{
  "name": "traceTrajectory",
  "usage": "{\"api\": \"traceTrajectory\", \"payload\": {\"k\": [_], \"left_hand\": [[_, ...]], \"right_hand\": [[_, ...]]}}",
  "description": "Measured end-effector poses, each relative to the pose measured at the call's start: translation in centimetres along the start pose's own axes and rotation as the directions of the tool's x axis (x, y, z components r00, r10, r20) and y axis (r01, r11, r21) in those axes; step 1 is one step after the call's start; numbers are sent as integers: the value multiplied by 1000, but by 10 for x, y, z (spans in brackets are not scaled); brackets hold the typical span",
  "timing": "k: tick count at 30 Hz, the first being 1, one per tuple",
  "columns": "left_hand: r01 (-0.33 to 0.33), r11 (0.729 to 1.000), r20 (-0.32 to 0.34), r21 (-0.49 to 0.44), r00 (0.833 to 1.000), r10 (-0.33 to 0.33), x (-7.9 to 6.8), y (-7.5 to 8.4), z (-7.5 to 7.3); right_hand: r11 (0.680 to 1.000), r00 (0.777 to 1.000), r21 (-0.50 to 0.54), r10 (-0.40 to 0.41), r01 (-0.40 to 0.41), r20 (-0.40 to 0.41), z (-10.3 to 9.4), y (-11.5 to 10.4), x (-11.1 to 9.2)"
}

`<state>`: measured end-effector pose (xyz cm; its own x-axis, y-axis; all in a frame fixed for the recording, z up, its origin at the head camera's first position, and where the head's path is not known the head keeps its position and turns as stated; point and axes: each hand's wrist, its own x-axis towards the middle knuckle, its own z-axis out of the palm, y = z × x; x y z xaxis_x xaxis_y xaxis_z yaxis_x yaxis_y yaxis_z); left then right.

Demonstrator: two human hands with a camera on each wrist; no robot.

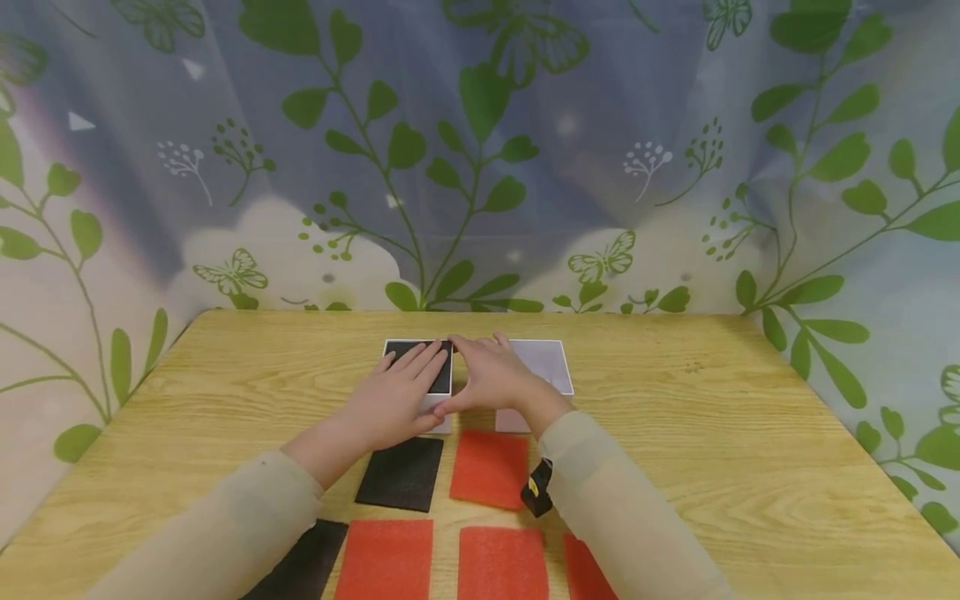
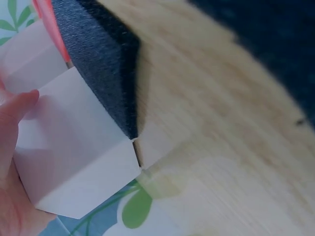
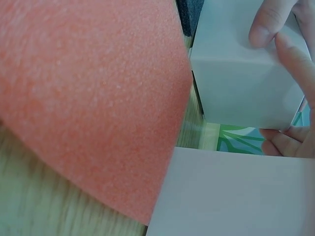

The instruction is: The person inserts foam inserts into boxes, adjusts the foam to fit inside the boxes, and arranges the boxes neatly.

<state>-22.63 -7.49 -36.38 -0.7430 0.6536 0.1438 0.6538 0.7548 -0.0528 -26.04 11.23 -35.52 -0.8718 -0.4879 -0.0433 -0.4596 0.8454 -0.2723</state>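
Note:
A white box (image 1: 438, 401) stands near the far middle of the table, with a black foam square (image 1: 444, 380) in its top. My left hand (image 1: 393, 400) lies over the box from the left, its fingers stretched flat on the black foam. From the right, my right hand (image 1: 491, 372) grips the same box, thumb at the near side and fingers at the far side. Just right of it is a second white box (image 1: 547, 360) with a pale lilac top area, partly behind the right hand. The right wrist view shows the gripped box (image 3: 246, 93) up close, with fingers on it.
On the wooden table (image 1: 675, 433), nearer to me, lie a black square (image 1: 401, 473), a red foam square (image 1: 490, 467) and more red squares (image 1: 386, 558). Another black square (image 1: 303, 567) is partly under the left sleeve. A leaf-patterned curtain (image 1: 480, 167) hangs behind the table.

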Motion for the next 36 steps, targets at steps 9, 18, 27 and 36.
{"api": "traceTrajectory", "payload": {"k": [9,18,27,36], "left_hand": [[-19,999,-21,30,1000,19,-1,0,2],[-9,1000,47,-8,999,9,1,-1,-2],[-1,1000,69,-15,998,2,2,-2,-1],[-8,1000,66,-9,998,8,2,-2,-2]], "right_hand": [[1000,1000,-4,-2,2,-1,-1,0,0],[1000,1000,4,-12,12,-13,0,0,1],[1000,1000,-5,-19,19,-17,2,2,2],[1000,1000,-1,-22,22,-20,2,2,2]]}}
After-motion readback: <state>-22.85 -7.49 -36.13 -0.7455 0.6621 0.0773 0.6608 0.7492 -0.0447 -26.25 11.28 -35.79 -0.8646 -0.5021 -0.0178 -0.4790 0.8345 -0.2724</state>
